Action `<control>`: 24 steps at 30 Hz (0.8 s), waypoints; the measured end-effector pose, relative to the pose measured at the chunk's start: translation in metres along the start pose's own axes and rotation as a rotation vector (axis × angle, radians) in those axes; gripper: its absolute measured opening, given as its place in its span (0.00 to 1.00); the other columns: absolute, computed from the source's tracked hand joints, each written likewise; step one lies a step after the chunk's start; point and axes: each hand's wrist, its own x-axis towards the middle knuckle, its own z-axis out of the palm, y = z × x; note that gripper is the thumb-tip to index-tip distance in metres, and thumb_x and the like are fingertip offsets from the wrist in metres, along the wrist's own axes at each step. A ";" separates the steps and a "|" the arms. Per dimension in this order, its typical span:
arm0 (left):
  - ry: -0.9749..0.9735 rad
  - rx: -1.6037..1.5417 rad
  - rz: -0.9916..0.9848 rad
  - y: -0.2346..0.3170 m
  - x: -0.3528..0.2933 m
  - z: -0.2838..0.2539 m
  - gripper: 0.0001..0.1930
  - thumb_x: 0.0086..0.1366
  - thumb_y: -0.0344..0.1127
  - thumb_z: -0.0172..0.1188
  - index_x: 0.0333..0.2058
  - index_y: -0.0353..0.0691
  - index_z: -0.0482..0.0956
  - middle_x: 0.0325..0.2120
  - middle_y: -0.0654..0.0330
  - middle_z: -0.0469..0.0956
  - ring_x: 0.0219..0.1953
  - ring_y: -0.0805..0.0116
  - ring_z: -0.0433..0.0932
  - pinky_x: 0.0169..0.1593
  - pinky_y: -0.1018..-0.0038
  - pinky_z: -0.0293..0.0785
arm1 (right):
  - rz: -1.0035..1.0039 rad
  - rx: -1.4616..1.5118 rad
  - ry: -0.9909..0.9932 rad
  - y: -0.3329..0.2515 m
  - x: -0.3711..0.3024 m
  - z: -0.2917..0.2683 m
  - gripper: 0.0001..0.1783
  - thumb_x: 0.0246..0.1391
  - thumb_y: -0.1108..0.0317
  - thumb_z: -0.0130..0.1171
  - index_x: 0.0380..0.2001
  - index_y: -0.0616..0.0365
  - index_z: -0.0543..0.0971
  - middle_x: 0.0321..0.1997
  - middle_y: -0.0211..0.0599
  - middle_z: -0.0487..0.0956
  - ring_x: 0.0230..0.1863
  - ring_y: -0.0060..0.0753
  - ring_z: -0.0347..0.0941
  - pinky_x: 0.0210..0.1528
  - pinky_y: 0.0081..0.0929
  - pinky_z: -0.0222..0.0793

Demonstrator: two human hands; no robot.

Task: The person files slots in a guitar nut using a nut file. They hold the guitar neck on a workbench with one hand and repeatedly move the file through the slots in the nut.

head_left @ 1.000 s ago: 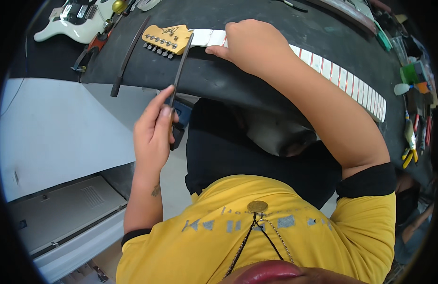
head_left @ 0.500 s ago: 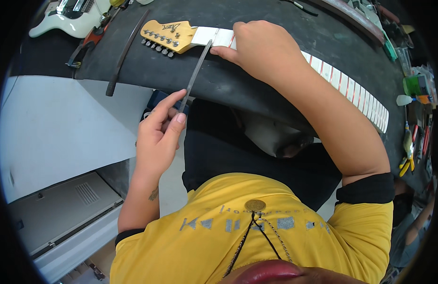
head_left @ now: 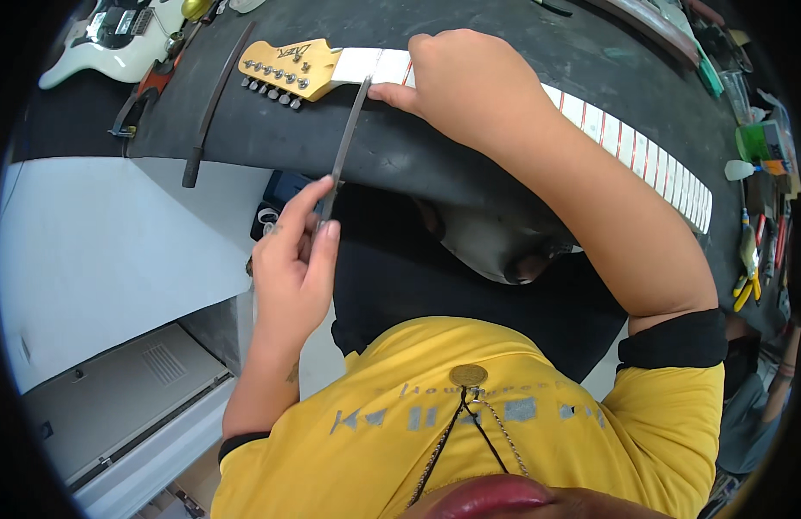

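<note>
A guitar neck lies across the dark bench, its pale wooden headstock [head_left: 288,67] with metal tuners to the left and its white-covered fretboard [head_left: 643,156] with reddish fret lines running right. My right hand [head_left: 474,86] is closed over the neck near the headstock end, thumb along the near edge. Between the thumb and fingers of my left hand [head_left: 292,264] is a slim metal file [head_left: 350,130]. It slants up and away from me, its far tip touching or very close to the neck's near edge beside my right thumb.
A long dark rod-shaped tool with a handle [head_left: 217,99] lies left of the headstock. Beyond it are an orange-red clamp-like tool [head_left: 154,82] and a white guitar body [head_left: 111,39]. Yellow-handled pliers [head_left: 746,290] and a green container [head_left: 758,143] are at the right.
My left hand and the file have drawn back slightly toward me. My right hand keeps its grip on the neck. The bench has shifted slightly left in view.
</note>
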 end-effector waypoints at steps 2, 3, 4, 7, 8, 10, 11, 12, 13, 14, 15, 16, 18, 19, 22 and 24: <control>0.017 0.032 0.030 0.001 0.004 0.001 0.23 0.76 0.25 0.62 0.68 0.37 0.82 0.28 0.72 0.71 0.32 0.83 0.68 0.39 0.80 0.66 | -0.013 -0.014 -0.004 -0.001 0.000 -0.001 0.39 0.67 0.31 0.66 0.36 0.64 0.88 0.33 0.53 0.89 0.40 0.58 0.90 0.47 0.50 0.86; 0.004 0.040 0.044 0.013 0.029 0.003 0.23 0.76 0.25 0.63 0.68 0.38 0.83 0.28 0.72 0.71 0.32 0.83 0.68 0.39 0.80 0.66 | -0.015 -0.023 -0.001 0.000 -0.001 -0.002 0.38 0.67 0.31 0.66 0.37 0.64 0.88 0.33 0.54 0.89 0.41 0.58 0.90 0.47 0.50 0.86; 0.009 0.062 0.038 0.021 0.055 0.009 0.22 0.75 0.26 0.64 0.66 0.41 0.84 0.27 0.70 0.70 0.32 0.81 0.68 0.38 0.77 0.67 | -0.020 -0.023 -0.002 0.000 0.001 -0.005 0.38 0.67 0.31 0.66 0.37 0.64 0.88 0.33 0.54 0.89 0.41 0.58 0.90 0.47 0.50 0.86; 0.041 0.112 0.078 0.039 0.118 0.024 0.19 0.77 0.35 0.65 0.63 0.41 0.85 0.27 0.63 0.77 0.30 0.70 0.72 0.39 0.70 0.73 | 0.001 -0.054 -0.024 -0.006 0.002 -0.009 0.38 0.67 0.31 0.66 0.37 0.64 0.89 0.34 0.54 0.89 0.41 0.58 0.90 0.48 0.50 0.86; 0.048 0.123 0.090 0.041 0.112 0.025 0.20 0.76 0.33 0.65 0.64 0.41 0.85 0.27 0.63 0.77 0.30 0.72 0.73 0.39 0.72 0.72 | 0.001 -0.057 -0.002 -0.001 0.001 -0.008 0.39 0.67 0.31 0.67 0.37 0.65 0.89 0.34 0.54 0.89 0.42 0.59 0.90 0.48 0.50 0.86; 0.026 0.094 0.082 0.033 0.076 0.027 0.21 0.76 0.29 0.64 0.66 0.41 0.84 0.27 0.65 0.76 0.30 0.75 0.73 0.38 0.74 0.70 | 0.018 -0.068 0.013 0.007 -0.003 -0.005 0.39 0.67 0.31 0.67 0.37 0.65 0.89 0.34 0.54 0.90 0.42 0.59 0.89 0.48 0.51 0.86; 0.014 0.067 0.063 0.022 0.047 0.019 0.23 0.75 0.27 0.64 0.67 0.41 0.84 0.27 0.66 0.76 0.30 0.77 0.72 0.37 0.76 0.70 | 0.026 -0.059 0.015 0.004 -0.003 -0.005 0.39 0.67 0.31 0.67 0.37 0.65 0.89 0.34 0.54 0.90 0.42 0.59 0.89 0.48 0.51 0.86; 0.030 0.064 0.057 0.007 0.016 0.013 0.23 0.75 0.25 0.63 0.67 0.40 0.84 0.27 0.67 0.75 0.30 0.78 0.72 0.37 0.77 0.69 | 0.035 -0.052 0.019 0.001 -0.002 -0.006 0.39 0.66 0.30 0.67 0.37 0.65 0.89 0.34 0.54 0.89 0.41 0.59 0.89 0.48 0.50 0.86; 0.048 0.069 0.043 -0.005 -0.004 0.005 0.24 0.74 0.24 0.63 0.68 0.40 0.83 0.26 0.68 0.74 0.29 0.79 0.72 0.36 0.78 0.68 | 0.035 -0.046 0.025 -0.003 0.002 -0.005 0.39 0.66 0.30 0.67 0.37 0.65 0.89 0.34 0.54 0.89 0.41 0.59 0.89 0.48 0.50 0.86; 0.073 0.074 0.069 -0.009 -0.008 0.003 0.24 0.74 0.25 0.64 0.68 0.41 0.84 0.25 0.68 0.74 0.28 0.79 0.72 0.36 0.78 0.68 | 0.011 -0.052 0.045 -0.004 0.003 -0.003 0.39 0.66 0.30 0.67 0.37 0.65 0.89 0.34 0.55 0.89 0.41 0.60 0.89 0.48 0.50 0.86; 0.074 0.072 0.053 -0.002 -0.002 0.004 0.24 0.74 0.25 0.64 0.68 0.41 0.84 0.25 0.68 0.74 0.28 0.79 0.72 0.36 0.78 0.68 | -0.016 -0.051 0.057 -0.006 0.001 -0.004 0.39 0.66 0.30 0.67 0.37 0.65 0.89 0.34 0.55 0.89 0.41 0.60 0.89 0.48 0.50 0.86; 0.056 0.107 0.092 0.009 0.022 0.005 0.22 0.74 0.26 0.64 0.65 0.40 0.84 0.25 0.58 0.77 0.26 0.66 0.74 0.36 0.72 0.72 | 0.010 -0.060 0.024 -0.006 0.001 -0.005 0.39 0.66 0.30 0.67 0.37 0.64 0.89 0.34 0.55 0.89 0.41 0.60 0.89 0.48 0.51 0.85; 0.059 0.170 0.172 0.026 0.083 0.015 0.20 0.73 0.28 0.65 0.63 0.39 0.85 0.26 0.46 0.80 0.25 0.49 0.78 0.37 0.63 0.77 | -0.001 -0.063 0.016 0.001 0.006 -0.006 0.39 0.66 0.31 0.67 0.37 0.64 0.89 0.34 0.55 0.89 0.41 0.60 0.89 0.48 0.51 0.85; 0.075 0.204 0.190 0.035 0.101 0.020 0.20 0.73 0.28 0.66 0.62 0.38 0.84 0.27 0.44 0.81 0.27 0.44 0.78 0.38 0.61 0.78 | -0.011 -0.055 0.005 -0.002 0.004 -0.007 0.39 0.67 0.31 0.67 0.37 0.64 0.89 0.34 0.55 0.89 0.41 0.59 0.89 0.48 0.51 0.86; 0.087 0.188 0.180 0.035 0.088 0.024 0.21 0.74 0.29 0.66 0.64 0.40 0.84 0.26 0.53 0.76 0.28 0.58 0.76 0.37 0.65 0.74 | 0.029 -0.040 -0.013 0.000 0.000 -0.010 0.39 0.67 0.31 0.67 0.36 0.64 0.89 0.33 0.54 0.89 0.41 0.59 0.89 0.48 0.51 0.86; 0.072 0.143 0.173 0.017 0.050 0.020 0.23 0.74 0.27 0.65 0.67 0.43 0.84 0.24 0.64 0.71 0.27 0.75 0.69 0.35 0.73 0.69 | 0.041 -0.045 0.004 0.001 -0.002 -0.007 0.38 0.67 0.31 0.67 0.36 0.64 0.89 0.33 0.54 0.89 0.41 0.59 0.89 0.48 0.50 0.86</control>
